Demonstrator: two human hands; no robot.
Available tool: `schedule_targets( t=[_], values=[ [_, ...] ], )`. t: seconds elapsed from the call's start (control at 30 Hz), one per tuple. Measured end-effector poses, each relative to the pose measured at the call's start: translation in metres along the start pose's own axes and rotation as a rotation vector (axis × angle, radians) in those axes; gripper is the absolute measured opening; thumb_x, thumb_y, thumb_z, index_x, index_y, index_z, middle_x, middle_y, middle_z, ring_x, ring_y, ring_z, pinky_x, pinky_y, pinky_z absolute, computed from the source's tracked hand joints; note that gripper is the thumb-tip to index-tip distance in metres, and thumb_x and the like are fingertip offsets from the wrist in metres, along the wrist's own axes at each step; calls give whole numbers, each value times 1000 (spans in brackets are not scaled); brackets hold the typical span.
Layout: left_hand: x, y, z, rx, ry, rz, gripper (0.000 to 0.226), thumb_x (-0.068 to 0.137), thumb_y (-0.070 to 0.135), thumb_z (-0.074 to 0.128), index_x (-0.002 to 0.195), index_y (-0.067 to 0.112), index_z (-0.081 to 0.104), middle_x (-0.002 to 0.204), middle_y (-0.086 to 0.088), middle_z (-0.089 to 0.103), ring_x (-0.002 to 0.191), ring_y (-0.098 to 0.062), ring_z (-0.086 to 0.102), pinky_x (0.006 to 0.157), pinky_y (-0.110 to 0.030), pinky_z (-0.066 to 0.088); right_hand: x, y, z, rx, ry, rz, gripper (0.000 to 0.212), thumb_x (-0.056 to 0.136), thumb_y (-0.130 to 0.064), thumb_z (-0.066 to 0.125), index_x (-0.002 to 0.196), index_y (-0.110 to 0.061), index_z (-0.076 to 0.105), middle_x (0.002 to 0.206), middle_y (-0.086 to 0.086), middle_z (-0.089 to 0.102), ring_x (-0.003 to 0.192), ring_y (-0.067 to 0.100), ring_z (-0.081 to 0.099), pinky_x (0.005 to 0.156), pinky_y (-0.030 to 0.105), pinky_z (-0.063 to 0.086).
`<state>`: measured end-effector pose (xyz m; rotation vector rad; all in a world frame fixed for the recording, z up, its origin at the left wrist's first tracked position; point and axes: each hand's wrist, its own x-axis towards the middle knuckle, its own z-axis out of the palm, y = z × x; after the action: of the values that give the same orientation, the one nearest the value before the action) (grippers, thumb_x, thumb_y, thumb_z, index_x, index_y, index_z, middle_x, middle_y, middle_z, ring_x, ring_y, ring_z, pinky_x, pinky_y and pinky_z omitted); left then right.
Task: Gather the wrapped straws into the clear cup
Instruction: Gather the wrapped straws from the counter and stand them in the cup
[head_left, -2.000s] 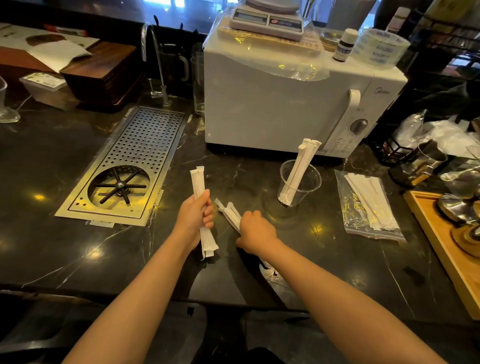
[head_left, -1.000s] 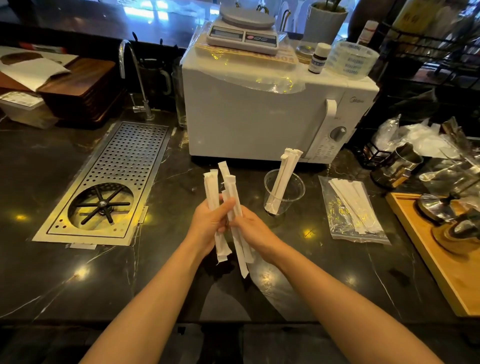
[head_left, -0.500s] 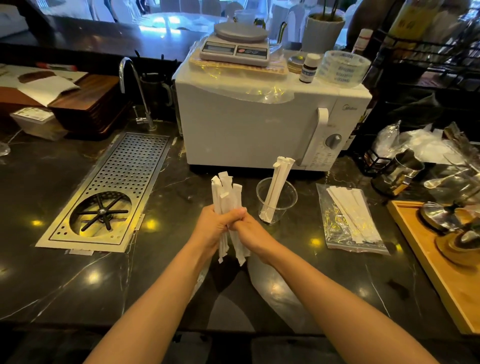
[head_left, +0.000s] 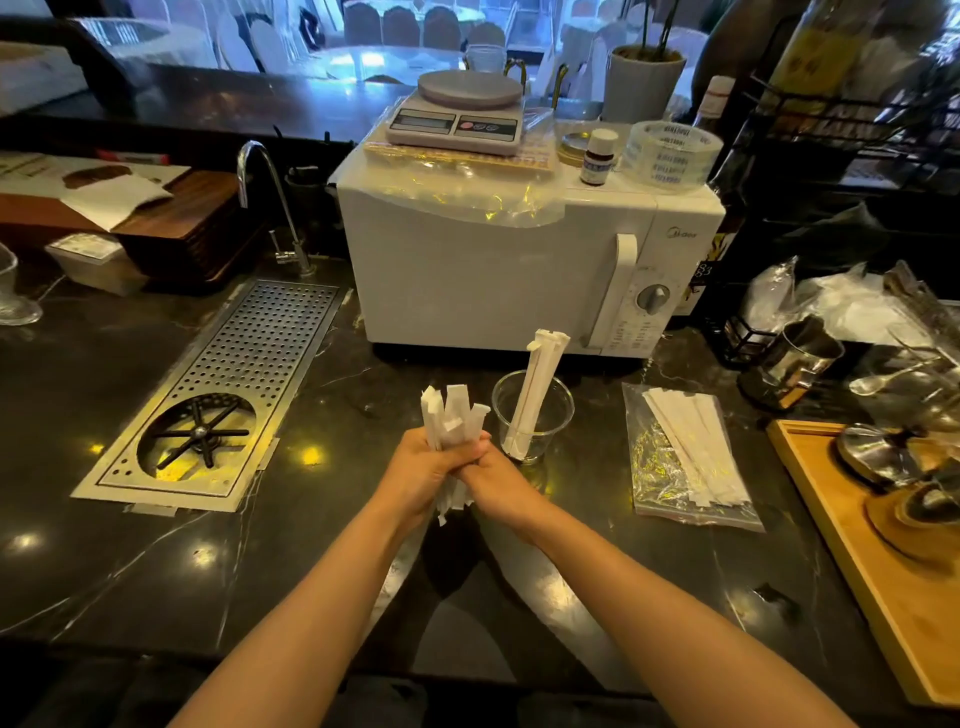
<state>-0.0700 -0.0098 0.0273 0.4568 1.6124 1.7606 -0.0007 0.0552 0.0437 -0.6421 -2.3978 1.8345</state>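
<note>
The dark marble-veined countertop is gleaming glossy under lamp reflections. The perforated brushed-metal drip tray is looking satin. The white matt paper-wrapped straws are showing creased wrappers beside the smooth transparent plastic cup. The crinkled clear plastic bag is glinting; the pale wooden tray is appearing matt.

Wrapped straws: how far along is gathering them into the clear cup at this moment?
Partly done. A few wrapped straws already stand leaning in the clear cup. In hand: the left hand and right hand together clasp a bundle of straws upright beside the cup. Left: that bundle, plus more straws lying on the plastic bag to the right.
</note>
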Motion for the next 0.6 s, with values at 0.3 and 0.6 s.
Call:
schedule_targets(
  t=[0.3,0.6],
  values=[
    [-10,-10,-5,66,-100,10,19,83,2,56,82,18,66,90,6,67,75,4,68,63,-11,53,-4,18,0,-39,-68,-19,44,73,6,59,116,-5,55,116,21,61,109,27,59,98,43,48],
    [-4,-8,-7,181,-136,42,28,79,0,62,92,24,61,84,1,66,71,7,66,60,-9,51,10,32,5,-10,9,-76,43,73,8,61,113,-8,59,101,0,61,91,3,60,77,11,50]
  ],
)
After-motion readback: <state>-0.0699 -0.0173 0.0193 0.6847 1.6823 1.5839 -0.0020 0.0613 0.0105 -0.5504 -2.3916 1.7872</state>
